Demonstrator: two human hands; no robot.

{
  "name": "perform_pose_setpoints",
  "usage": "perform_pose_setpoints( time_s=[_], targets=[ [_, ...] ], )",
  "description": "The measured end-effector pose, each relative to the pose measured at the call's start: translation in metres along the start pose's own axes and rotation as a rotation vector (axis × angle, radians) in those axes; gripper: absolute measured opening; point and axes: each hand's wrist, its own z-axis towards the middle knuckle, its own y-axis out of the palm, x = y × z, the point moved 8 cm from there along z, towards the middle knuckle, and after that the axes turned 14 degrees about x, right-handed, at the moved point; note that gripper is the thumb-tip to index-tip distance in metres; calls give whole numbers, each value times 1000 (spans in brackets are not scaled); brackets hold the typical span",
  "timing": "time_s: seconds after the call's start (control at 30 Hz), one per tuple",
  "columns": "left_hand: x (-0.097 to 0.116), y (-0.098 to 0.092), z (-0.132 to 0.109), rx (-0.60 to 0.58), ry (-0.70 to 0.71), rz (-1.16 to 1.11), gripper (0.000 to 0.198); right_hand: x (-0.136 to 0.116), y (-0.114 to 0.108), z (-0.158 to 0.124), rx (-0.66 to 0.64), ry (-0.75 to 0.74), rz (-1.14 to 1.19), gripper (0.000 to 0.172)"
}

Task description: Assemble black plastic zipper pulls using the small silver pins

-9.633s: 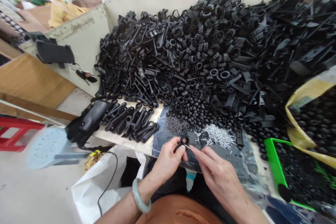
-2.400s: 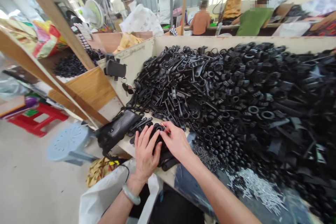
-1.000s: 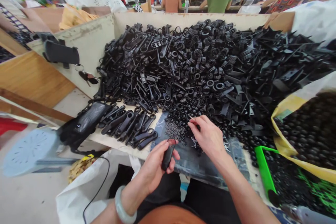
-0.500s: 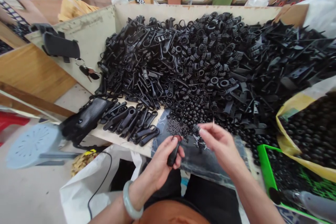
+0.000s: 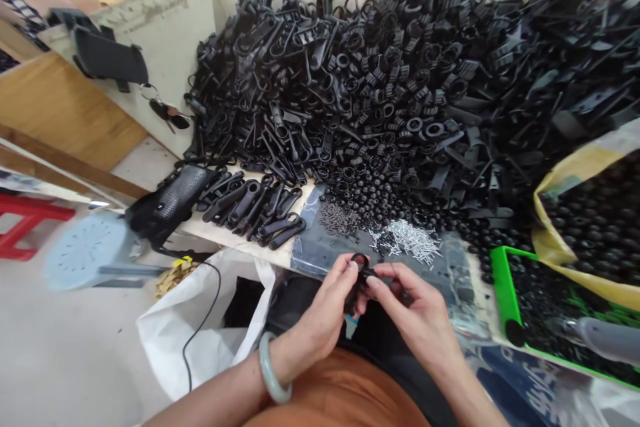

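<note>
- The left hand (image 5: 325, 303) and right hand (image 5: 413, 300) are together, both pinching a small black plastic piece (image 5: 358, 287).
- The piece is just near of a dark sheet (image 5: 310, 257).
- Tiny silver pins (image 5: 410, 240) lie farther off, by a big black pile of plastic parts (image 5: 350, 80).

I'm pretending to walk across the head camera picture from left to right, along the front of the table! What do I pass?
Red stool → pale blue plastic stool → black mesh pad → black plastic handles → heap of tiny dark screws → silver pins → green tray
</note>
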Motion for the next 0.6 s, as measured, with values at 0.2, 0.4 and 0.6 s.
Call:
perform_pose_setpoints(
  time_s=[0.2, 0.4, 0.6],
  targets=[
    [1, -3, 0, -47, -42, -31, 41, -17, -21, -2, 42, -204, 18, 21],
    [-1, -3, -3, -33, -22, 78, 49, -31, -18, -10, 45, -352, -82, 28],
    [4, -1, -6, -45, 17, 172, 37, -34, -16, -6, 50, -431, -170, 24]
  ],
)
